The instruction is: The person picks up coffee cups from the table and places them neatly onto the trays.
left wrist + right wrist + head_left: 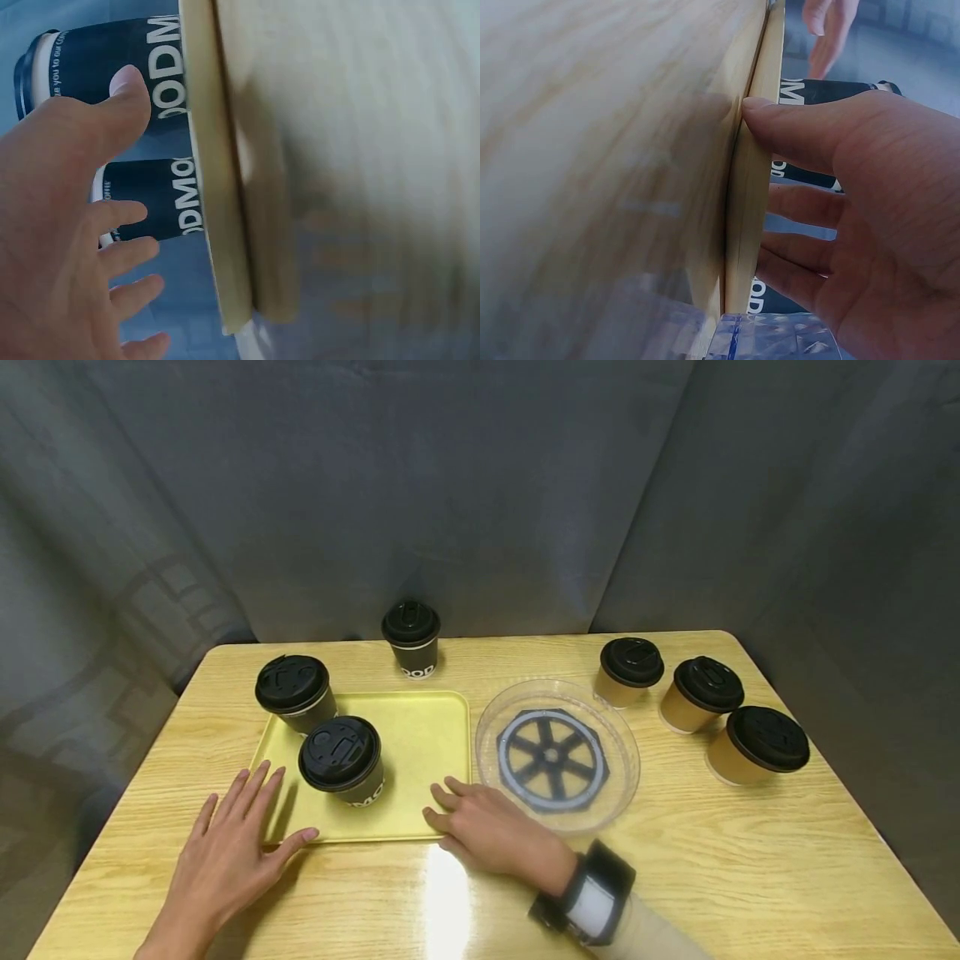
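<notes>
A yellow tray lies on the table with a black lidded paper cup on it. A second black cup stands at the tray's back left corner. My left hand is spread beside the tray's left front corner, its fingers and thumb extended around the corner and holding nothing. My right hand grips the right front corner. In the right wrist view, the thumb lies against the tray's edge while the other fingers reach over the rim, their tips hidden behind it.
Right of the tray sits a round clear plastic dish over a dark spoked disc. A smaller black cup stands behind the tray. Three brown cups with black lids line the table's right side. Grey curtains hang behind.
</notes>
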Demonstrator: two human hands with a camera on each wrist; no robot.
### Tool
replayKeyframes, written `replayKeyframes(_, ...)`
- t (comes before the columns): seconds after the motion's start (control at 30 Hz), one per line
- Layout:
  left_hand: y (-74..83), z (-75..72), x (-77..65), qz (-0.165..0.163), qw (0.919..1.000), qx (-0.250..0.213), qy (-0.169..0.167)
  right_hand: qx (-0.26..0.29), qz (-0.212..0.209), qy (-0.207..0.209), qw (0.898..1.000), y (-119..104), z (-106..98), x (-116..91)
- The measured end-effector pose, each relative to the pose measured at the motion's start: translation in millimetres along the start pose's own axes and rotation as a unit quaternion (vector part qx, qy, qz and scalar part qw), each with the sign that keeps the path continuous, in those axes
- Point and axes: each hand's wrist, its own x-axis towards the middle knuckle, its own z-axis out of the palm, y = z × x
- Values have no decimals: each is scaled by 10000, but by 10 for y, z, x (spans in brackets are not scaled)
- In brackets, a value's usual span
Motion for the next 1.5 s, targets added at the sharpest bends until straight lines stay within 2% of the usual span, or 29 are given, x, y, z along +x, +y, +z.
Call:
replayKeyframes(0.27, -9, 39, 10, -219, 9986, -173, -454, -39, -16, 60, 10000, 4, -11, 1)
replayKeyframes(0.43, -14, 35, 13, -439, 9944, -225, -931, 8, -13, 27, 10000, -3, -1, -1)
replayKeyframes(0.63, -15, 45, 14, -560, 9893, -237, -1323, -21, 11, 29, 10000, -7, 13, -14)
replayKeyframes(1.07, -53, 48, 12, -284, 9900, -86, -1376, -150, -81, 56, 9998, -9, -1, 2)
replayKeyframes(1.3, -82, 35, 11, -304, 9884, -131, -1482, -249, -141, 54, 9996, -29, -16, 22)
replayKeyframes(1.5, -51, 48, 35, -362, 9866, -230, -1572, -283, -27, -15, 9996, -30, -30, 6)
